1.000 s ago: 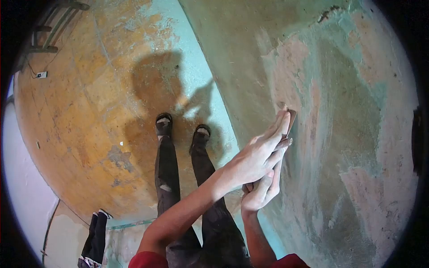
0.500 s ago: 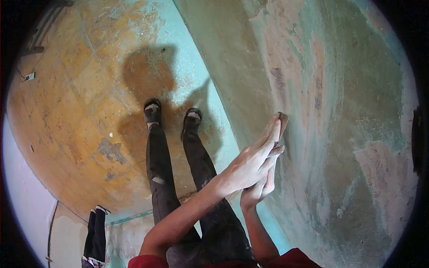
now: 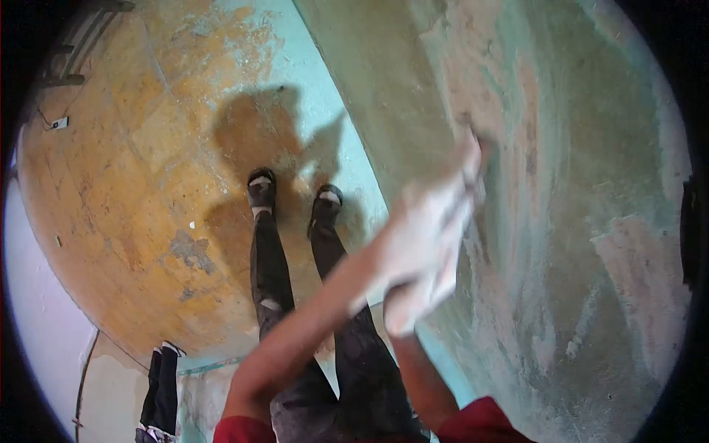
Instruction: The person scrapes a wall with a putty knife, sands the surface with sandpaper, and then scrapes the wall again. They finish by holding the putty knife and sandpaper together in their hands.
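Observation:
Both hands are together at the wall (image 3: 576, 170), smeared by motion. My left hand (image 3: 425, 229) lies over the other, fingers stretched along a flat brown piece (image 3: 485, 153) pressed to the wall surface. Only an edge of this piece shows past the fingertips, and its exact kind cannot be made out. Below and behind, my right hand (image 3: 422, 292) is closed against the same piece, its fingers partly hidden by the left. Around them the wall is patchy green with pinkish scraped areas and pale streaks.
My sandalled feet (image 3: 261, 188) stand on a worn orange floor (image 3: 133, 199) beside the wall's base. Another person's legs (image 3: 159, 391) are at lower left. A small white box with a cable (image 3: 60, 122) and dark bars (image 3: 81, 44) lie at upper left.
Both hands have slid up the wall in the view with the brown piece, and are now blurred. The head view has shifted slightly.

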Demonstrator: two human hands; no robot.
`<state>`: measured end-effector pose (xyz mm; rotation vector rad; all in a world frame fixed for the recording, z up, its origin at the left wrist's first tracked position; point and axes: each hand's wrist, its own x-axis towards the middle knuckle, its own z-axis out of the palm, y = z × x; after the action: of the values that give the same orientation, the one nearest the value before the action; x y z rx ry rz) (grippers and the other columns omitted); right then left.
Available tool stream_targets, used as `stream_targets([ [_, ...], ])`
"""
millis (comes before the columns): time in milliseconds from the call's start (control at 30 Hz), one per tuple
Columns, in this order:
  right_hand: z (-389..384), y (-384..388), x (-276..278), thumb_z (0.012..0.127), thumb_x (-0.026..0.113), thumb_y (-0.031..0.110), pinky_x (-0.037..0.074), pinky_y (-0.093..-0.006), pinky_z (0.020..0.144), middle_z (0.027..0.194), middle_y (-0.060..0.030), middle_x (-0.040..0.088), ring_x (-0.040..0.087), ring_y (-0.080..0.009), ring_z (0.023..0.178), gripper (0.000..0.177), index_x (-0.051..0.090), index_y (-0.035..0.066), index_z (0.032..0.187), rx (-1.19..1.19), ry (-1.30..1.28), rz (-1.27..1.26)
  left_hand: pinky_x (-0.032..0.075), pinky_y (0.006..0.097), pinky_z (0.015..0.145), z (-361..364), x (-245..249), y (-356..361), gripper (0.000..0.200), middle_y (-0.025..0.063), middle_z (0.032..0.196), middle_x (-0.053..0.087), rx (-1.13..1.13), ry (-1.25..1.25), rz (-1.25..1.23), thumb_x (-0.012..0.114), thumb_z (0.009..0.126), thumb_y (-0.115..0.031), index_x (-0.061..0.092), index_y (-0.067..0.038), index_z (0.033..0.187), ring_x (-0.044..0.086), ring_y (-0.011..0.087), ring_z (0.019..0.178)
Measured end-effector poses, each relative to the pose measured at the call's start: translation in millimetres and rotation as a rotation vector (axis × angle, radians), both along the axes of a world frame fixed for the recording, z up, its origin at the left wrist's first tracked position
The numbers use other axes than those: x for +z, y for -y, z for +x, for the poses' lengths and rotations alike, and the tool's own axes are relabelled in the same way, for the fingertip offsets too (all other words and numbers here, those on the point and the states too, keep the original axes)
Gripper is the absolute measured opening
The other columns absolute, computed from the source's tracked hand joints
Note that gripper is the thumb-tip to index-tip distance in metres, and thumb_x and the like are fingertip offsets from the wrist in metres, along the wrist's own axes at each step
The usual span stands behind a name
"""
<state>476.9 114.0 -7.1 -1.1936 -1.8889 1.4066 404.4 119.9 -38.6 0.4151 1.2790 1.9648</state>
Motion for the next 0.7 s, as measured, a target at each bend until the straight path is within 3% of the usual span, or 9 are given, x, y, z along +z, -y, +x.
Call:
stream_targets([
  [33, 26.8, 4.5, 5.8, 0.101, 0.040, 0.039, 0.034, -0.0349, 0.110, 0.151, -0.0201, 0.040, 0.043, -0.0274, 0.135, 0.069, 0.030, -0.007, 0.151, -0.112, -0.091, -0.222, 0.031, 0.0465, 0.118, 4.5, 17.9, 7.9, 0.067, 0.0274, 0.161, 0.014, -0.125, -0.253, -0.031, 0.055, 0.098, -0.010, 0.021, 0.007, 0.152, 0.024, 0.0404, 0.146],
  [133, 16.8, -10.8, 57.4, 0.105, 0.037, 0.030, 0.050, -0.0256, 0.079, 0.129, -0.0157, 0.057, 0.061, -0.0162, 0.102, 0.058, 0.034, -0.005, 0.150, 0.003, 0.055, -0.332, 0.039, 0.0446, 0.113, -0.8, 35.5, -2.8, 0.065, 0.0303, 0.152, 0.033, -0.094, -0.191, -0.151, 0.056, 0.096, -0.008, 0.024, 0.008, 0.150, 0.041, 0.0436, 0.136],
  [167, -5.4, -18.7, 52.4, 0.104, 0.043, 0.041, 0.032, -0.0223, 0.048, 0.089, -0.0007, 0.061, 0.044, -0.0031, 0.059, 0.063, 0.038, -0.003, 0.150, -0.067, 0.107, -0.273, 0.046, 0.0436, 0.106, -34.7, 47.5, -1.0, 0.061, 0.0317, 0.145, 0.042, -0.259, 0.169, -0.200, 0.057, 0.095, -0.007, 0.029, 0.009, 0.147, 0.054, 0.0455, 0.124],
  [200, -23.8, -25.9, 45.2, 0.104, 0.045, 0.040, 0.027, -0.0239, 0.046, 0.081, 0.0025, 0.058, 0.034, -0.0023, 0.055, 0.061, 0.041, -0.001, 0.149, -0.043, 0.090, -0.229, 0.048, 0.0444, 0.103, -51.1, 38.5, -8.6, 0.060, 0.0326, 0.143, 0.043, -0.134, -0.032, -0.212, 0.057, 0.095, -0.006, 0.030, 0.009, 0.147, 0.056, 0.0457, 0.120],
  [300, -14.6, -25.7, 25.8, 0.106, 0.040, 0.035, 0.050, -0.0295, 0.075, 0.116, -0.0145, 0.064, 0.063, -0.0153, 0.091, 0.059, 0.038, -0.004, 0.149, 0.165, 0.039, 0.015, 0.047, 0.0444, 0.105, -51.4, 39.2, -7.2, 0.061, 0.0323, 0.144, 0.042, -0.041, -0.117, -0.224, 0.056, 0.095, -0.006, 0.029, 0.007, 0.148, 0.056, 0.0446, 0.121],
  [367, 11.2, -3.4, 49.1, 0.105, 0.035, 0.029, 0.036, -0.0365, 0.109, 0.149, -0.0211, 0.041, 0.047, -0.0266, 0.132, 0.061, 0.025, -0.006, 0.154, -0.037, 0.033, -0.099, 0.045, 0.0412, 0.108, -1.6, 44.1, -7.0, 0.064, 0.0307, 0.147, 0.041, 0.135, -0.489, -0.091, 0.055, 0.096, -0.006, 0.024, 0.006, 0.151, 0.054, 0.0428, 0.125],
  [400, 11.5, -7.0, 60.5, 0.104, 0.034, 0.025, 0.034, -0.0366, 0.112, 0.153, -0.0220, 0.037, 0.042, -0.0280, 0.138, 0.060, 0.024, -0.007, 0.154, 0.054, -0.151, -0.120, 0.044, 0.0315, 0.105, 8.3, 58.0, -8.6, 0.062, 0.0233, 0.152, 0.041, 0.107, -0.352, -0.089, 0.054, 0.095, 0.000, 0.029, 0.000, 0.152, 0.052, 0.0256, 0.133],
  [533, -20.8, -26.9, 59.4, 0.105, 0.042, 0.029, 0.049, -0.0269, 0.080, 0.120, -0.0143, 0.059, 0.060, -0.0175, 0.097, 0.055, 0.038, -0.008, 0.146, -0.029, 0.117, -0.220, 0.046, 0.0321, 0.102, -56.8, 66.1, -7.9, 0.056, 0.0256, 0.147, 0.046, -0.098, -0.091, -0.206, 0.053, 0.097, -0.005, 0.035, -0.003, 0.150, 0.055, 0.0247, 0.129],
  [700, -16.3, -4.5, 61.9, 0.106, 0.039, 0.034, 0.051, -0.0331, 0.077, 0.117, -0.0191, 0.063, 0.061, -0.0199, 0.091, 0.061, 0.035, -0.011, 0.148, -0.100, -0.075, 0.078, 0.052, 0.0386, 0.085, -12.5, 62.2, -11.1, 0.054, 0.0234, 0.105, 0.065, 0.205, -0.447, -0.109, 0.056, 0.099, -0.015, 0.037, 0.000, 0.148, 0.069, 0.0279, 0.096],
])
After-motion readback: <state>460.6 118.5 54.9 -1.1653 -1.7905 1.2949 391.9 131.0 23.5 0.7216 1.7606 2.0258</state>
